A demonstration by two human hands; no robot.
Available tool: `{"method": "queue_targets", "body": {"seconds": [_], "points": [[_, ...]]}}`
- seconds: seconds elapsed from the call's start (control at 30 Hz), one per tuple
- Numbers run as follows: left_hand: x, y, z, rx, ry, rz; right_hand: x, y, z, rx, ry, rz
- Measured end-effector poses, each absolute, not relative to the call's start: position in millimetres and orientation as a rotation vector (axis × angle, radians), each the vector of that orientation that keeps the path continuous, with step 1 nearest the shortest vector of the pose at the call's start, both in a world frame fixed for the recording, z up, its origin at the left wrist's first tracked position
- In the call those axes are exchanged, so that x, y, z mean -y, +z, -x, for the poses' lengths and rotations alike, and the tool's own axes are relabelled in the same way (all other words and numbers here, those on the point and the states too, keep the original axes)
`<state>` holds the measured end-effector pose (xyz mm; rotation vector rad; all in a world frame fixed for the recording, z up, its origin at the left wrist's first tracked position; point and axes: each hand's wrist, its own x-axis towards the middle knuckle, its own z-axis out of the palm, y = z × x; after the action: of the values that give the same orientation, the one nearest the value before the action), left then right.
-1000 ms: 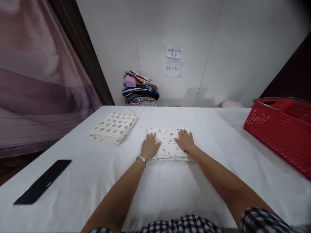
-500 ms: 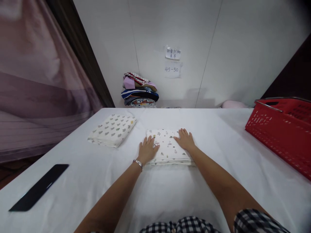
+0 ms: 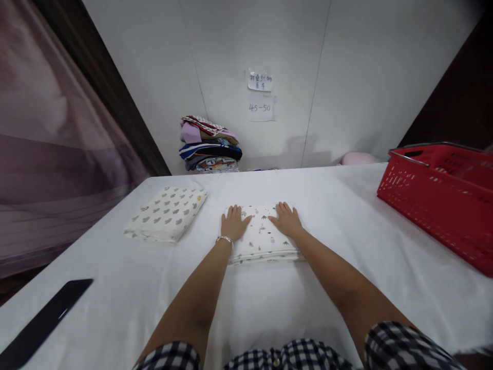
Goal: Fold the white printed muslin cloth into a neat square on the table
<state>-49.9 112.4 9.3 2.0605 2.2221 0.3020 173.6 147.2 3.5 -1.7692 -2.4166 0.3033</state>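
A folded white cloth with small printed figures [image 3: 262, 237] lies in the middle of the white table [image 3: 346, 267]. My left hand [image 3: 233, 224] rests flat on its left part, fingers spread, a bracelet on the wrist. My right hand [image 3: 285, 220] lies flat on its right part, fingers apart. Neither hand grips anything. A second folded cloth with grey-green spots [image 3: 166, 220] lies to the left, apart from my hands.
A red plastic basket [image 3: 442, 198] stands at the table's right side. A black flat object [image 3: 42, 324] lies at the near left edge. A pile of coloured clothes [image 3: 210, 145] sits against the white wall, under two paper notes [image 3: 261, 95]. A pinkish curtain hangs left.
My left hand has slid forward on the folded cloth toward its far edge. The view has shifted a little, so everything sits lower left in the picture.
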Motion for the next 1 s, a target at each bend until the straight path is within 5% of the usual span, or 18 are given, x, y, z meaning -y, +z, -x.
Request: {"method": "queue_targets", "body": {"seconds": [0.63,0.83,1.0], "points": [[-23.2,5.2,93.7,-2.085,0.907,-1.621,-100.3,-5.9,-234.4,2.24,0.819,1.332],[27.8,-4.7,101.1,-1.97,1.115,-1.533,-39.1,-11.3,-266.9,2.226,0.547,1.172],[53.6,-1.7,95.2,-1.938,1.072,-2.045,-8.0,-8.3,-273.8,2.294,0.313,1.011]]}}
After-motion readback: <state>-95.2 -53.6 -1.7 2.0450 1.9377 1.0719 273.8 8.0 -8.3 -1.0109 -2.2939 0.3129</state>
